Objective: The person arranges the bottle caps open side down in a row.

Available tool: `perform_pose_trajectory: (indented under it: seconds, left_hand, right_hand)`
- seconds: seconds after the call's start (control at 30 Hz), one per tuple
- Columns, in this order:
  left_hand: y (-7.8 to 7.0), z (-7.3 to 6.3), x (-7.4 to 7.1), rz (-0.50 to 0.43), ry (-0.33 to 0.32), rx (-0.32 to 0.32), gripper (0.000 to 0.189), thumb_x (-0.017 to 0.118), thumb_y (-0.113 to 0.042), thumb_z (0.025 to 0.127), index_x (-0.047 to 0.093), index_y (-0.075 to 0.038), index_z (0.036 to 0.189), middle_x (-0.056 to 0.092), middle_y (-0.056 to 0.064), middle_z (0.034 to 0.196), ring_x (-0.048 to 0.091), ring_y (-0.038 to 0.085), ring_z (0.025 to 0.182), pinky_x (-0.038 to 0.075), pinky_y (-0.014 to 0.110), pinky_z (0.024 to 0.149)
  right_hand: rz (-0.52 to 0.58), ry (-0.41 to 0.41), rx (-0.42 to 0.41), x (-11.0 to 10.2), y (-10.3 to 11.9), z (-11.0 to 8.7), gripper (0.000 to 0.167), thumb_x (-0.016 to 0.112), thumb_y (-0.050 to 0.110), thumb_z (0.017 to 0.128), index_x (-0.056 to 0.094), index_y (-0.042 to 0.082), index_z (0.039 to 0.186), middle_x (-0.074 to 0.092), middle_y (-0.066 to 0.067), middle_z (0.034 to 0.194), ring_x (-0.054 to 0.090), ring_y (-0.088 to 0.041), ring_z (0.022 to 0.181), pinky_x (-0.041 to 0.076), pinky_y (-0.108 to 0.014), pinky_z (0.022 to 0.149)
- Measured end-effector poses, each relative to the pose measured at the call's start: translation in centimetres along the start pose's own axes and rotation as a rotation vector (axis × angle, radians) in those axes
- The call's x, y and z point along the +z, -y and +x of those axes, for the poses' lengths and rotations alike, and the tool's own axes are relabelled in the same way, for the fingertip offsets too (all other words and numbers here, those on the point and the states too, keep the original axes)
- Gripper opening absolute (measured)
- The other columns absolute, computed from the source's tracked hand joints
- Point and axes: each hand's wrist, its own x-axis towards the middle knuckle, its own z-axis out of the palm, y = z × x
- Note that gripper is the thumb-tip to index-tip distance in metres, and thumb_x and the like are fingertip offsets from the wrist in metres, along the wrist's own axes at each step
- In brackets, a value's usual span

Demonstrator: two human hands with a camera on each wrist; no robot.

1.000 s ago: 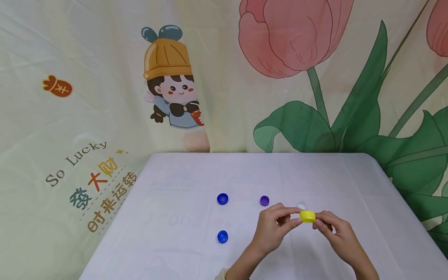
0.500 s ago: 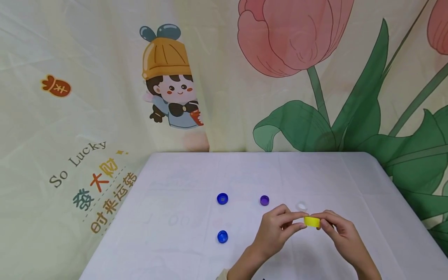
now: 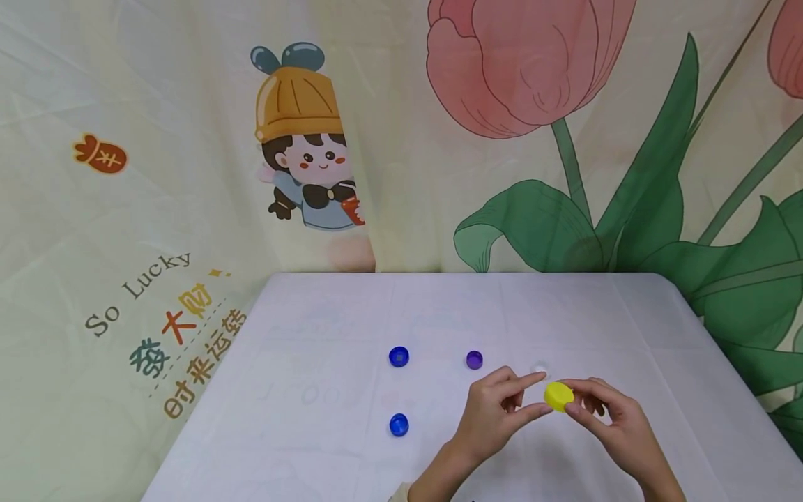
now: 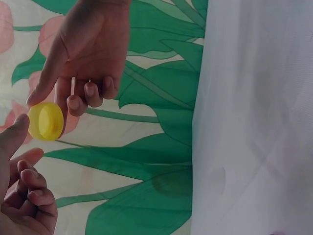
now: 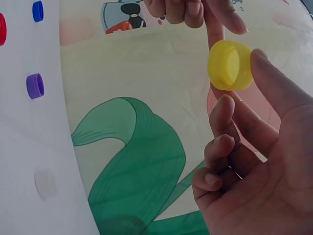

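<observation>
A yellow bottle cap is held up above the table, its hollow inside facing both wrist cameras. My right hand pinches it between thumb and index finger, the other fingers curling below in the right wrist view. My left hand is at the cap's left side, thumb tip right at its edge. Its index finger points forward, apart from the cap, and the remaining fingers are bent. Just beyond the hands, a clear cap lies on the table, partly covered by my left index finger.
Two blue caps and a purple cap lie on the white-covered table, left of the hands. A red round thing shows at the right wrist view's edge. Behind the table hangs a printed curtain.
The yellow cap has turned from side-on to tilted, with its flat top showing in the head view. My left index finger has lifted off it; the right hand keeps its pinch.
</observation>
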Motion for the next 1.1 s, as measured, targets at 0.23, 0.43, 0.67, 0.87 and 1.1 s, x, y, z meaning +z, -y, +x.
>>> perform_pose_trajectory:
  seconds: [0.23, 0.43, 0.67, 0.87, 1.1]
  left_hand:
    - [0.1, -0.1, 0.2, -0.012, 0.011, -0.026, 0.031, 0.077, -0.020, 0.074, 0.072, -0.005, 0.101, 0.042, -0.005, 0.064, 0.038, 0.000, 0.057, 0.033, 0.006, 0.048]
    - [0.3, -0.5, 0.8, -0.014, 0.026, -0.038, 0.029, 0.076, -0.020, 0.075, 0.072, -0.006, 0.100, 0.042, -0.004, 0.064, 0.038, 0.000, 0.057, 0.032, 0.006, 0.048]
    - [0.9, -1.2, 2.8, 0.000, 0.001, -0.110, 0.026, 0.074, -0.023, 0.076, 0.073, -0.007, 0.097, 0.042, -0.005, 0.062, 0.038, -0.001, 0.056, 0.031, 0.006, 0.048]
    - [1.7, -2.5, 5.0, 0.105, 0.008, -0.234, 0.023, 0.074, -0.028, 0.077, 0.074, -0.011, 0.093, 0.043, -0.009, 0.059, 0.035, -0.006, 0.054, 0.030, 0.005, 0.046]
    - [2.8, -4.2, 6.8, 0.233, 0.067, -0.343, 0.023, 0.077, -0.029, 0.073, 0.076, -0.014, 0.090, 0.040, -0.013, 0.055, 0.030, -0.008, 0.051, 0.025, 0.006, 0.046]
  right_hand:
    - [0.015, 0.020, -0.048, -0.3, -0.2, 0.0, 0.037, 0.076, -0.001, 0.072, 0.066, 0.011, 0.106, 0.050, 0.005, 0.073, 0.040, -0.011, 0.068, 0.034, -0.023, 0.058]
    - [-0.010, 0.023, -0.062, -0.3, -0.6, -0.1, 0.038, 0.077, 0.001, 0.070, 0.067, 0.013, 0.105, 0.050, 0.006, 0.074, 0.040, -0.009, 0.067, 0.034, -0.023, 0.057]
    - [-0.059, -0.014, 0.004, -0.2, -1.9, -0.5, 0.035, 0.079, 0.003, 0.069, 0.068, 0.011, 0.102, 0.050, 0.004, 0.073, 0.038, -0.010, 0.065, 0.032, -0.024, 0.055]
    - [-0.118, -0.026, 0.124, 0.5, -4.7, -1.3, 0.029, 0.080, 0.012, 0.071, 0.068, 0.014, 0.098, 0.052, 0.003, 0.072, 0.038, -0.008, 0.063, 0.030, -0.028, 0.051]
    - [-0.124, 0.071, 0.244, 1.1, -7.3, -2.3, 0.028, 0.077, 0.022, 0.074, 0.069, 0.014, 0.099, 0.052, 0.004, 0.072, 0.041, -0.010, 0.060, 0.034, -0.024, 0.050]
